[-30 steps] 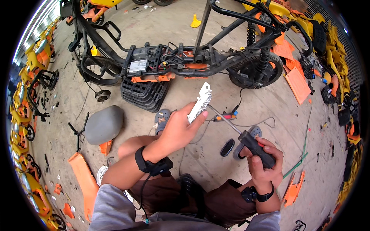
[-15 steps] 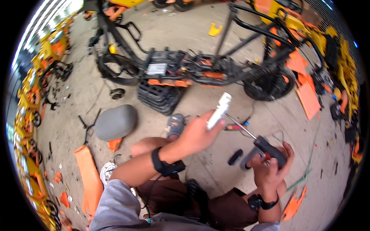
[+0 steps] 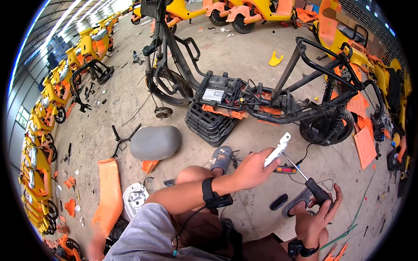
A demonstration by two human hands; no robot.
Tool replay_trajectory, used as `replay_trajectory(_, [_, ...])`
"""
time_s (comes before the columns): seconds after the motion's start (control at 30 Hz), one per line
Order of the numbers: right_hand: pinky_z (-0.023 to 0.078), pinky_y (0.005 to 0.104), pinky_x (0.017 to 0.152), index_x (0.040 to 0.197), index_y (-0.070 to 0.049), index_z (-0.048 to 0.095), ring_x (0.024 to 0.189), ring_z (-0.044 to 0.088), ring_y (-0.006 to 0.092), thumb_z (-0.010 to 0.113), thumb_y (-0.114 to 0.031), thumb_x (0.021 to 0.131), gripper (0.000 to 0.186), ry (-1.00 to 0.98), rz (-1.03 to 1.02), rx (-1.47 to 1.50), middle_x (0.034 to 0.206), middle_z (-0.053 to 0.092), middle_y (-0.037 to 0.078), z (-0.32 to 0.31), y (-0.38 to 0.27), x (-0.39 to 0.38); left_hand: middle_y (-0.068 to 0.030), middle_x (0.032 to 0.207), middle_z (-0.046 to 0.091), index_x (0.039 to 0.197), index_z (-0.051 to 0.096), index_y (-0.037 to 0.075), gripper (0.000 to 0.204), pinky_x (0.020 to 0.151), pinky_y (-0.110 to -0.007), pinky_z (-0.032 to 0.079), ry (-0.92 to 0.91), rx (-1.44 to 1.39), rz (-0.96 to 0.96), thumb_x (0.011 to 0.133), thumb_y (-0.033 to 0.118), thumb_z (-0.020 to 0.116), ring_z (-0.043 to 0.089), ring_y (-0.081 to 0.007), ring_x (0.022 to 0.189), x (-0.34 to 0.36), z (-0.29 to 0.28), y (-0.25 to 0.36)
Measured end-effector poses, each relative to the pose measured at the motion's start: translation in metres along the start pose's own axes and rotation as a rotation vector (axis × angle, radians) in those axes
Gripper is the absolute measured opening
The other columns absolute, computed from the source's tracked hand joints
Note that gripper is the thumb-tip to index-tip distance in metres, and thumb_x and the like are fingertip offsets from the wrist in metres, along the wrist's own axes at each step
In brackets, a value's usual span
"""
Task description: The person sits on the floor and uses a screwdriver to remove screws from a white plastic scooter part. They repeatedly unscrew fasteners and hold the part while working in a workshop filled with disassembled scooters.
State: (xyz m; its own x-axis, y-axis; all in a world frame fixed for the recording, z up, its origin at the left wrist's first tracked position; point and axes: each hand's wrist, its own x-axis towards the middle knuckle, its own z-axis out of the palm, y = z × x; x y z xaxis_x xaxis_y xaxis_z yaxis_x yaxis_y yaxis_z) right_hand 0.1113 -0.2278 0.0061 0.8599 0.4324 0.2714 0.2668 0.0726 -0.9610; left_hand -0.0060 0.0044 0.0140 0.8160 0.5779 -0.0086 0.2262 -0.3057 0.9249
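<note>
My left hand is closed around a slim white part with a hole near its upper end. I cannot tell what the part belongs to. A screwdriver with a dark handle and a bare metal shaft is in my right hand, its thumb and some fingers against the handle. The shaft points up and left, and its tip meets or passes behind the white part's lower edge; contact is unclear. Beyond my hands stands a stripped black scooter frame, its battery-like box exposed.
A black crate sits under the frame. On the floor lie a grey seat, an orange panel, a red-and-black light-like piece, a dark oval piece and a yellow piece. Yellow scooters line the left.
The view has tilted upward, so the scooter frame and both hands appear lower and farther right. Both hands keep their hold on the white part and the screwdriver.
</note>
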Motion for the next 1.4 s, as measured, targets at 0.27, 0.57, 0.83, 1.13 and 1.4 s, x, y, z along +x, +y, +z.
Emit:
replay_trajectory(0.27, [0.045,0.0304,0.064,0.147,0.000,0.027,0.070,0.053,0.0170,0.057,-0.031,0.092,0.071,0.006,0.051,-0.100,0.107,0.049,0.012,-0.005,0.001,-0.001,-0.0209,0.075,0.064,0.109,0.060,-0.001,0.031,0.061,-0.042,0.047,-0.010,0.032,0.013,0.098,0.028,0.061,0.062,-0.0343,0.063,0.003,0.002,-0.005])
replay_trajectory(0.57, [0.043,0.0272,0.063,0.147,0.000,0.027,0.070,0.053,0.0154,0.056,-0.027,0.092,0.068,-0.006,-0.014,-0.129,0.111,0.047,0.012,-0.006,0.003,0.000,-0.0208,0.073,0.063,0.106,0.059,-0.001,0.029,0.060,-0.043,0.047,0.000,0.043,0.026,0.098,0.026,0.060,0.062,-0.0364,0.063,0.002,0.003,-0.004])
replay_trajectory(0.83, [0.045,0.0256,0.061,0.148,-0.002,0.027,0.067,0.052,0.0121,0.057,-0.018,0.094,0.063,-0.084,-0.089,-0.033,0.112,0.046,0.011,-0.005,0.000,-0.002,-0.0212,0.072,0.061,0.105,0.058,0.000,0.027,0.060,-0.044,0.046,0.028,0.033,0.053,0.098,0.025,0.060,0.061,-0.0377,0.063,0.003,0.003,-0.003])
replay_trajectory(1.13, [0.042,0.0238,0.057,0.148,-0.003,0.026,0.062,0.048,0.0102,0.050,-0.012,0.097,0.056,-0.023,0.099,-0.069,0.099,0.048,0.007,0.001,-0.009,-0.002,-0.0231,0.075,0.064,0.105,0.055,0.000,0.024,0.065,-0.050,0.048,-0.006,0.036,0.040,0.097,0.023,0.058,0.063,-0.0455,0.071,0.001,-0.001,-0.002])
replay_trajectory(1.4, [0.040,0.0237,0.053,0.146,-0.003,0.028,0.058,0.047,0.0101,0.050,-0.012,0.097,0.055,0.003,0.272,-0.009,0.098,0.049,0.007,0.002,-0.018,0.001,-0.0235,0.075,0.064,0.106,0.055,0.001,0.023,0.065,-0.050,0.048,-0.014,0.059,0.021,0.097,0.022,0.058,0.063,-0.0457,0.072,-0.001,-0.004,0.000])
